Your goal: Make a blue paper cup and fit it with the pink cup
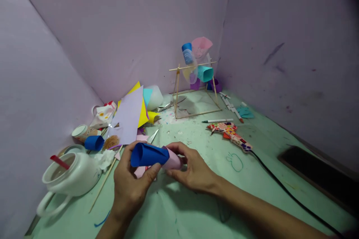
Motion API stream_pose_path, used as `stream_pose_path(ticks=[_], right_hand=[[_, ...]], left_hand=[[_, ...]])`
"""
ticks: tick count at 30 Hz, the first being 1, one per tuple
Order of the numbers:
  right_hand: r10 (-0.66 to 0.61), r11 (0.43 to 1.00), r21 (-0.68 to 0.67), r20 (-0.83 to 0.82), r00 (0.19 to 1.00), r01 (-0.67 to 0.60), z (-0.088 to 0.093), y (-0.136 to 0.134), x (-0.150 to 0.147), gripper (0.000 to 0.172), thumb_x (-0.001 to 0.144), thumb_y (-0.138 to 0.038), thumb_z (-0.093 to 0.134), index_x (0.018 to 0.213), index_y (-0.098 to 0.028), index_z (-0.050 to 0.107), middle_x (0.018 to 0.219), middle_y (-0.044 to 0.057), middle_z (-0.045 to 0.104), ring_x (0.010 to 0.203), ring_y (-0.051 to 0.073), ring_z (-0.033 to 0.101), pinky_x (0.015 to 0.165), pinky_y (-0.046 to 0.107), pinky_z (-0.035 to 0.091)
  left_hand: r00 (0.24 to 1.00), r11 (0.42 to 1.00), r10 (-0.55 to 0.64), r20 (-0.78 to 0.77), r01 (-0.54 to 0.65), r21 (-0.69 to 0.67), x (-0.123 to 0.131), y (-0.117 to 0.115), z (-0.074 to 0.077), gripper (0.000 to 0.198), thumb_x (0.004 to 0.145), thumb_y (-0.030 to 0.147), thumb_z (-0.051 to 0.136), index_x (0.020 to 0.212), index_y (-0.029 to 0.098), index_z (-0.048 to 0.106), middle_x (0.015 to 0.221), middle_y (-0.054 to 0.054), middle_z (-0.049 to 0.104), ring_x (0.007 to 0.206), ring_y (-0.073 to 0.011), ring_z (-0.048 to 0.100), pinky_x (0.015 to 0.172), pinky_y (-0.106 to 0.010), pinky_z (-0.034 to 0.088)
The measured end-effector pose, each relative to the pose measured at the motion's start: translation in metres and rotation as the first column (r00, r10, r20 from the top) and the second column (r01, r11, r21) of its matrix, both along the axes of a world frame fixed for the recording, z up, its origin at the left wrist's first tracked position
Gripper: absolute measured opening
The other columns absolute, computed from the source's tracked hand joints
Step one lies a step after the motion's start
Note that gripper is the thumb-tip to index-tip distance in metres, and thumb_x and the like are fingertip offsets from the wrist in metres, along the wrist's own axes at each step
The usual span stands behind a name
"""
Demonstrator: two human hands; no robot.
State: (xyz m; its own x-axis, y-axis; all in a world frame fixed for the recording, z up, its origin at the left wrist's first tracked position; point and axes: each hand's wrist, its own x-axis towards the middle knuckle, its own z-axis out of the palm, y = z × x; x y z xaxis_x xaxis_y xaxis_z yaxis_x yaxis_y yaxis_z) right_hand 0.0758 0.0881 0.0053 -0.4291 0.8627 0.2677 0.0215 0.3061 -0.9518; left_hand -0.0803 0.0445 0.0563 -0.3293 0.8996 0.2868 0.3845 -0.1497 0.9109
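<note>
My left hand (133,185) is closed round a dark blue rolled paper tube (150,155), its open end facing left. From the right, my right hand (193,168) grips a pink rolled paper tube (172,160). The two tubes meet end to end, and the pink one seems to sit partly inside the blue one. Under my left hand lie pink paper scraps (139,172). Just beyond my hands are scissors (153,136), partly hidden.
A stick frame (196,113) carrying a wheel with paper cups stands at the back. Right are a patterned glue gun (230,133) with a black cord, markers (228,102) and a dark slab (316,175). Left are a white teapot (81,175), coloured paper sheets (127,114) and a thin stick (102,186).
</note>
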Motion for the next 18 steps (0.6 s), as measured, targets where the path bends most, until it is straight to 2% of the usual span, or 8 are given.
stream_pose_path(ticks=[5,9,11,13,15,18], right_hand=[[-0.031,0.999,0.045,0.012,0.999,0.031,0.0,-0.005,-0.002,0.05,0.065,-0.012,0.068,0.112,-0.019,0.051,0.105,0.007,0.061,0.094,0.021,0.06,0.083,0.037,0.049],[-0.025,0.999,0.04,-0.044,0.999,0.026,0.0,-0.004,-0.002,0.052,0.064,-0.008,0.066,0.113,-0.02,0.05,0.109,0.006,0.06,0.097,0.02,0.059,0.085,0.035,0.049],[-0.003,1.0,-0.025,-0.067,0.998,0.002,-0.002,-0.001,-0.001,0.051,0.065,-0.008,0.066,0.112,-0.021,0.05,0.109,0.006,0.059,0.097,0.021,0.059,0.083,0.035,0.05],[0.015,0.995,-0.093,-0.077,0.997,-0.022,-0.005,0.001,0.0,0.049,0.066,-0.008,0.066,0.111,-0.021,0.05,0.109,0.006,0.06,0.096,0.021,0.06,0.08,0.034,0.051],[0.029,0.994,-0.104,-0.092,0.995,-0.038,-0.009,0.002,0.0,0.05,0.066,-0.007,0.065,0.111,-0.021,0.05,0.11,0.006,0.06,0.095,0.02,0.061,0.08,0.034,0.051],[0.035,0.999,-0.017,-0.109,0.993,-0.037,-0.012,0.002,-0.001,0.051,0.066,-0.006,0.065,0.113,-0.021,0.05,0.11,0.005,0.06,0.099,0.02,0.059,0.086,0.035,0.048]], left_hand=[[0.961,0.99,-0.137,-0.24,0.14,-0.003,-0.014,0.007,-0.012,0.047,0.066,0.041,0.071,0.106,0.02,0.056,0.098,-0.007,0.066,0.083,-0.0227,0.064,0.073,-0.033,0.054],[0.873,0.961,-0.266,-0.409,0.275,-0.037,-0.015,0.009,-0.015,0.054,0.074,0.043,0.063,0.122,0.023,0.048,0.125,-0.011,0.054,0.112,-0.0294,0.054,0.091,-0.043,0.046],[0.845,0.954,-0.251,-0.472,0.298,0.026,-0.015,0.008,-0.015,0.063,0.08,0.041,0.057,0.136,0.023,0.034,0.135,-0.014,0.045,0.121,-0.0309,0.046,0.095,-0.046,0.043],[0.805,0.934,-0.162,-0.57,0.312,0.176,-0.015,0.008,-0.015,0.067,0.084,0.037,0.051,0.142,0.022,0.022,0.143,-0.016,0.035,0.129,-0.0322,0.036,0.099,-0.049,0.038],[0.711,0.891,-0.072,-0.699,0.36,0.275,-0.013,0.008,-0.018,0.063,0.087,0.031,0.046,0.144,0.023,0.02,0.149,-0.014,0.024,0.136,-0.0322,0.023,0.106,-0.051,0.027],[0.521,0.873,-0.087,-0.849,0.451,0.187,-0.01,0.011,-0.025,0.057,0.091,0.026,0.038,0.144,0.022,0.02,0.151,-0.01,0.023,0.137,-0.0291,0.018,0.109,-0.048,0.02]])
